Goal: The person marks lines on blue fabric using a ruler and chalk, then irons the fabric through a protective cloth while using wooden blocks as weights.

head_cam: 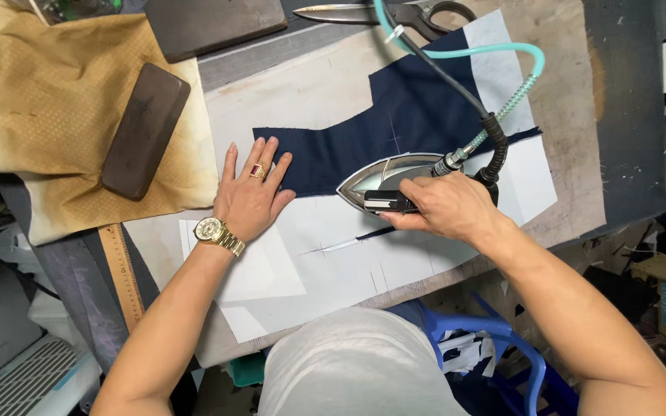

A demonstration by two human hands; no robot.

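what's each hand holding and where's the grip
The right hand grips the steam iron by its black handle. The left hand holds nothing; it presses flat on the navy fabric.

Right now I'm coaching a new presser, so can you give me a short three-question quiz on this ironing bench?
1. True or false: the right hand grips the iron.
2. What lies under the left hand: A) scissors B) navy cloth and white cloth C) wooden ruler?
3. Which tool lies at the bench's far edge, beyond the navy cloth?

Key:
1. True.
2. B: its fingers rest flat across the navy edge, its palm on the white cloth.
3. The scissors.
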